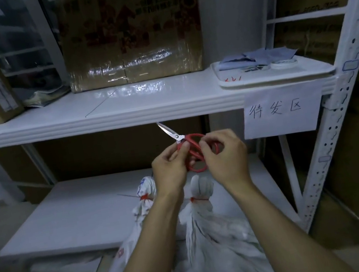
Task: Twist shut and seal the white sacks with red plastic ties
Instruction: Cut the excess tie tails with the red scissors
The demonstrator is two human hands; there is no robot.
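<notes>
Both hands meet on the red-handled scissors (pixel 189 148): the left hand (pixel 170 164) pinches near the pivot, the right hand (pixel 223 154) grips the loops. Just below stand two white sacks (pixel 202 222), necks twisted shut, each cinched by a red tie (pixel 197 199), before the lower shelf (pixel 68 216).

Counting, by kind:
- Showing two white sacks, left sack (pixel 139 216) and right sack (pixel 203 226), both twisted at the neck.
- Showing two red ties, one per neck: left tie (pixel 145 197), right tie (pixel 198 199).
- Showing one pair of red-handled scissors (pixel 187 146).
- Showing two hands: left hand (pixel 169 168), right hand (pixel 225 155).
- Showing two shelf boards: upper shelf (pixel 120 103), lower shelf (pixel 68 216).
- Showing one white tray (pixel 275 74), one paper sign (pixel 281 111).
- Showing one taped cardboard box (pixel 130 32) centre; further boxes at the edges too dim for counting.
</notes>
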